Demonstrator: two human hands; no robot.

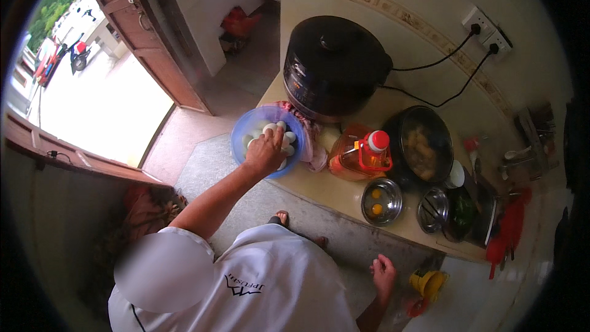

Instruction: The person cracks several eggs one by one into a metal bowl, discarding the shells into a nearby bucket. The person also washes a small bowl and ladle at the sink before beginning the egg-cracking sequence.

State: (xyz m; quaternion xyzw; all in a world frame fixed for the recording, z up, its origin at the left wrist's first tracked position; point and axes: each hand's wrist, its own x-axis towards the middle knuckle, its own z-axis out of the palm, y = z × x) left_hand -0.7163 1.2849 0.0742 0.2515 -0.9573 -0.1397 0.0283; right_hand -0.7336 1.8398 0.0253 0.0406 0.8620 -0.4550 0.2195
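My left hand (266,147) reaches over the rim of a translucent blue plastic bowl (238,122) that holds several pale eggs (290,137). Its fingertips touch an egg near the bowl's middle; whether they grip it is not clear. Low at the right, in front of the counter, my right hand (383,274) hangs with fingers curled and nothing visible in it. A steel bowl with two egg yolks (377,209) in it stands by the counter's front edge. Beside it is a smaller steel bowl (433,207) with chopsticks in it.
A black electric cooker (336,62) stands behind the blue bowl, above a pink cloth (313,143). An oil jug (352,159) with a red cap adjoins a dark pot (401,124) of food. Power cords (438,101) reach wall sockets. A yellow funnel (429,283) lies lower right. A wooden door (143,32) stands open.
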